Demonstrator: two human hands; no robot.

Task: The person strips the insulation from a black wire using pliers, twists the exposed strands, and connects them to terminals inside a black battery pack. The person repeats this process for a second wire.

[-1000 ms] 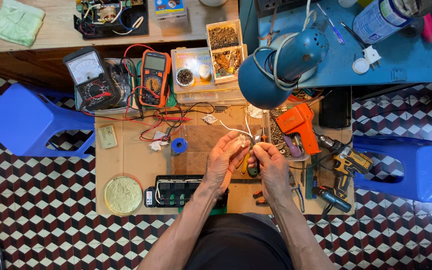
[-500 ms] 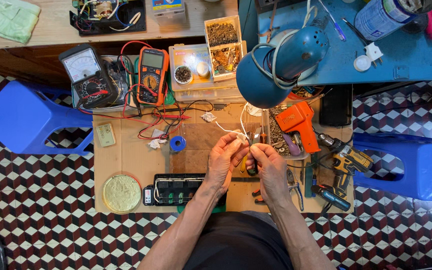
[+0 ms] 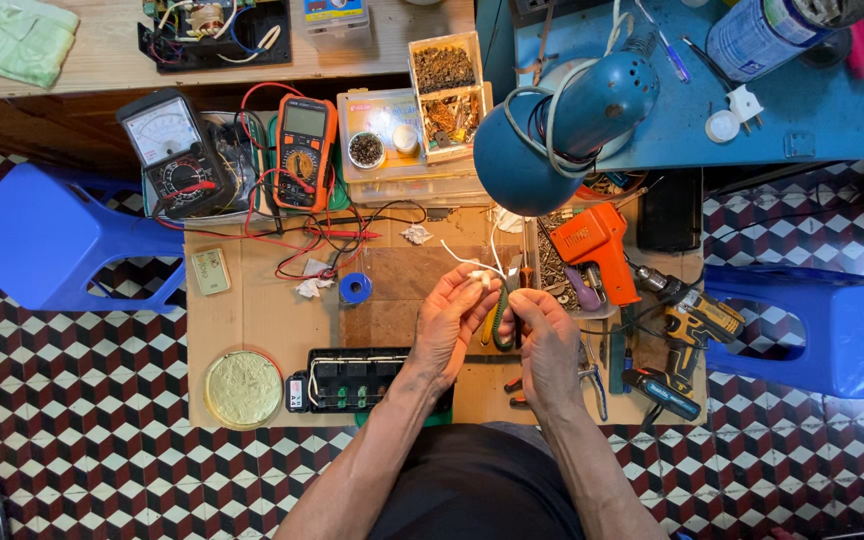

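Head view: above the cardboard-topped bench, the left hand pinches thin white wires, while the right hand grips green-handled pliers just beside them

Your left hand pinched thin white wires while your right hand gripped a green-handled tool over the cardboard-covered bench, beside a blue tape roll and an orange glue gun.
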